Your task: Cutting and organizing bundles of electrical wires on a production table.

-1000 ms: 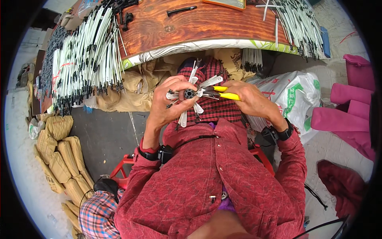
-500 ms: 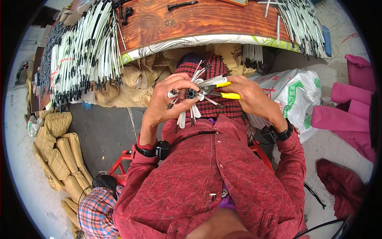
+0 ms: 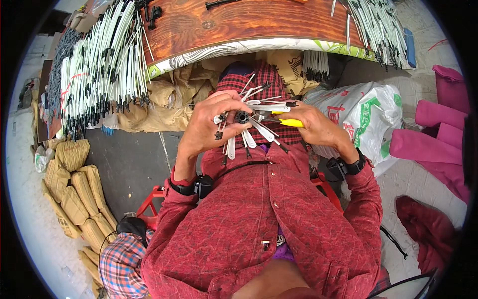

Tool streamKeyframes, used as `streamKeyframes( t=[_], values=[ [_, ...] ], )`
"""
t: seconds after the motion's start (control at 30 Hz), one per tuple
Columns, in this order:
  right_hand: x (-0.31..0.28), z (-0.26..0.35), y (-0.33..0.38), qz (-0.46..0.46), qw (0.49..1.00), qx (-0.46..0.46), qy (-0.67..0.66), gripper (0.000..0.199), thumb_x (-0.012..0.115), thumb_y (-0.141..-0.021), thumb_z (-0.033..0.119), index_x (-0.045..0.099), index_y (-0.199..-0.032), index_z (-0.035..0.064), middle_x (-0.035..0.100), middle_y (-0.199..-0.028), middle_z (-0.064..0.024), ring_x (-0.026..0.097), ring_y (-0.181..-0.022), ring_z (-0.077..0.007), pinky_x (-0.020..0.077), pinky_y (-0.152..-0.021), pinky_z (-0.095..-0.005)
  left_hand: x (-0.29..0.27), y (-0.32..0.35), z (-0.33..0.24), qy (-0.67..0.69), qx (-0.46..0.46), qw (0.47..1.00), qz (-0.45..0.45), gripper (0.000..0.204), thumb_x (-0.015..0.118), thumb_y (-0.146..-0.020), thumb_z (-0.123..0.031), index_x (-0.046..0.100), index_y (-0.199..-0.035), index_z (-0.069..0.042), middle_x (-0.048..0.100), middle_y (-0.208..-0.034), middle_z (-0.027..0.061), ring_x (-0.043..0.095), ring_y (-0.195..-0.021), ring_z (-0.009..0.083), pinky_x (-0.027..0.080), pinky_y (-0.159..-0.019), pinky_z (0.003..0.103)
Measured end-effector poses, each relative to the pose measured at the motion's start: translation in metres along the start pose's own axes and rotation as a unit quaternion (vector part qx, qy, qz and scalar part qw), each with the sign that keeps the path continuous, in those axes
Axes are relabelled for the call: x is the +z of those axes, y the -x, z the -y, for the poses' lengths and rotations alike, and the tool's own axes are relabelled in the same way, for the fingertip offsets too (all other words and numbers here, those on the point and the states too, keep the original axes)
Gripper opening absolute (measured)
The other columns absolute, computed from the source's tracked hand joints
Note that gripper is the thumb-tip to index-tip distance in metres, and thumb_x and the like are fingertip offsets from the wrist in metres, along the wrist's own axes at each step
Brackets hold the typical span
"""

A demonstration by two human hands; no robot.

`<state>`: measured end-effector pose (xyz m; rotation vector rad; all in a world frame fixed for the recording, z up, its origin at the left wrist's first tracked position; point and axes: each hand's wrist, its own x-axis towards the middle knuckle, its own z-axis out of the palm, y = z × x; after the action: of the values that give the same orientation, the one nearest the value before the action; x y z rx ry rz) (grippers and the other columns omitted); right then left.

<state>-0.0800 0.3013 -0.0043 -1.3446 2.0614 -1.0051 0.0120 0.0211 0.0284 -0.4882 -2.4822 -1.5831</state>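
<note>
My left hand [image 3: 211,119] is closed around a small umbrella frame. The frame has a round black hub [image 3: 242,117] facing up, and its white ribs [image 3: 264,132] with black ends fan outward all round it. Pliers with yellow handles [image 3: 291,122] are in my right hand [image 3: 318,125], its fingers wrapped about the grips. Their jaws reach in among the ribs on the hub's right side; the ribs partly cover them, so what they grip cannot be made out. Both hands are above my lap, over a red-and-black checked cloth [image 3: 277,89].
Ahead is a wooden table [image 3: 209,35], with bundles of white ribs [image 3: 107,65] at its left and more ribs [image 3: 376,30] at its right. A white plastic sack [image 3: 366,117] stands to my right. Brown packages [image 3: 74,199] and a person's checked sleeve [image 3: 124,264] are at lower left.
The pliers have turned, with one yellow handle now mostly hidden behind ribs and fingers. Ribs at the hub's lower right have spread outward. The left hand keeps its hold.
</note>
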Motion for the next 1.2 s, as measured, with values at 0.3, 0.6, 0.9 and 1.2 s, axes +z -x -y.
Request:
streamKeyframes(
  t=[0.3, 0.6, 0.9, 1.2],
  values=[
    [0.002, 0.011, -0.007, -0.067, 0.992, -0.024, 0.102, 0.052, 0.057, -0.069, -0.013, 0.065, -0.119, -0.0011, 0.061, -0.126, -0.0204, 0.053, -0.125, -0.0394, 0.0444, -0.104, -0.0449, 0.003, 0.003, 0.007, -0.011, -0.018, 0.999, -0.029, 0.033, 0.083, -0.067, -0.004, 0.071, -0.097, -0.007, 0.058, -0.070, 0.0044, 0.056, -0.059, 0.0154, 0.048, -0.067, 0.031],
    [-0.002, 0.029, -0.004, -0.098, 0.988, -0.003, 0.122, 0.050, 0.058, -0.069, -0.012, 0.064, -0.117, -0.0029, 0.058, -0.124, -0.0242, 0.053, -0.119, -0.0426, 0.0444, -0.101, -0.0458, 0.001, 0.000, 0.004, -0.024, -0.010, 0.999, -0.035, 0.032, 0.083, -0.068, -0.005, 0.072, -0.098, -0.008, 0.054, -0.061, 0.0023, 0.058, -0.060, 0.0159, 0.049, -0.069, 0.032],
    [-0.005, 0.029, -0.002, -0.099, 0.986, -0.019, 0.135, 0.039, 0.063, -0.073, -0.004, 0.065, -0.111, -0.0021, 0.057, -0.108, -0.0211, 0.055, -0.105, -0.0389, 0.0460, -0.093, -0.0444, 0.001, 0.002, 0.004, -0.018, -0.015, 0.999, -0.033, 0.034, 0.083, -0.067, -0.005, 0.074, -0.099, -0.008, 0.054, -0.058, 0.0021, 0.060, -0.063, 0.0154, 0.050, -0.071, 0.032],
    [-0.016, 0.026, -0.001, -0.084, 0.978, -0.050, 0.184, 0.022, 0.067, -0.082, 0.010, 0.067, -0.101, -0.0003, 0.061, -0.097, -0.0168, 0.062, -0.093, -0.0337, 0.0501, -0.081, -0.0408, -0.001, 0.001, 0.008, -0.040, 0.025, 0.998, -0.031, 0.035, 0.083, -0.066, -0.004, 0.075, -0.100, -0.008, 0.054, -0.058, 0.0024, 0.060, -0.064, 0.0155, 0.049, -0.071, 0.032]
  ],
)
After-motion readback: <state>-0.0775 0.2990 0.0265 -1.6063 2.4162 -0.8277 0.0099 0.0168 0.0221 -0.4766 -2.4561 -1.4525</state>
